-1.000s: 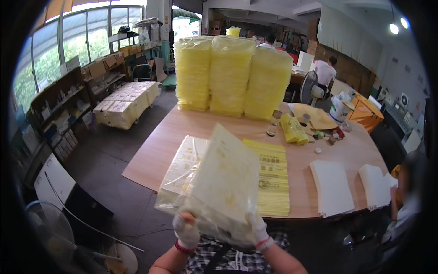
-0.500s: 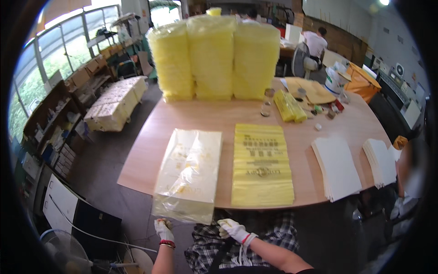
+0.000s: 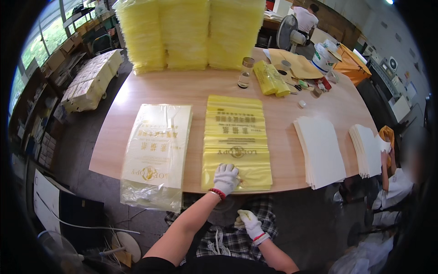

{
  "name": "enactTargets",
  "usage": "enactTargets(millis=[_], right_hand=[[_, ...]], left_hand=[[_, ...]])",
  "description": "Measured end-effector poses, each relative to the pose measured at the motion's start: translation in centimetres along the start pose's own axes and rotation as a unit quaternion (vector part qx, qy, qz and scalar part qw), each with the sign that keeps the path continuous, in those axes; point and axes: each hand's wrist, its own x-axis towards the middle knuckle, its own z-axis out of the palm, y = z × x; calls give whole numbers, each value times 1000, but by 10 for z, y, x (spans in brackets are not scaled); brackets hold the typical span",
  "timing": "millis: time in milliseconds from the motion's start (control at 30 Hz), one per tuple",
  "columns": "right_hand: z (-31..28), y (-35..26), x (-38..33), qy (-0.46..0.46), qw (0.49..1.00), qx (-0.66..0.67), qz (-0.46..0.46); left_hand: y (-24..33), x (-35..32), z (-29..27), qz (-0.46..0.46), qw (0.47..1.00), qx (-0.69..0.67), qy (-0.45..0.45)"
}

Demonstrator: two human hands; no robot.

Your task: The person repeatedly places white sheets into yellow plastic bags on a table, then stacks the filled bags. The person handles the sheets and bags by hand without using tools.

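The left hand (image 3: 226, 178) touches the yellow bags' (image 3: 237, 137) six-o'clock end, grip unclear; best press lightly. At five o'clock from it, the right hand (image 3: 250, 223) curls its fingers together.

A workshop where paper goods appear to be packed centers on a broad, wood-toned surface (image 3: 280, 137) that carries printed yellow plastic bags (image 3: 236, 130), piled white sheets (image 3: 320, 153) and, along its far edge, tall yellow stacks (image 3: 187, 39). Left of the surface, bundled packages (image 3: 89, 84) form a low wheeled load near crowded shelves (image 3: 34, 112) and tall windows (image 3: 50, 39). Beyond the surface are a large fan (image 3: 287, 32) and a person in a pale shirt (image 3: 305, 19), while another person (image 3: 393, 189) works at its right end.
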Motion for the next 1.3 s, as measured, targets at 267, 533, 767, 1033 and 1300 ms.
enactTargets(millis=[267, 533, 767, 1033, 1300], right_hand=[[-13, -21, 39, -105, 991, 47, -74], [32, -143, 102, 66, 981, 98, -157], [13, -152, 58, 342, 642, -384, -568], [51, -146, 151, 224, 611, -667, -363], [-61, -120, 17, 28, 782, -435, -445]], left_hand=[[-23, 32, 7, 47, 994, -34, -92], [-16, 66, -26, -35, 969, -232, -78], [-20, 114, -69, -274, 832, -475, -76], [59, 94, -139, -71, 924, -370, -66], [44, 26, -131, 80, 995, -51, 24]])
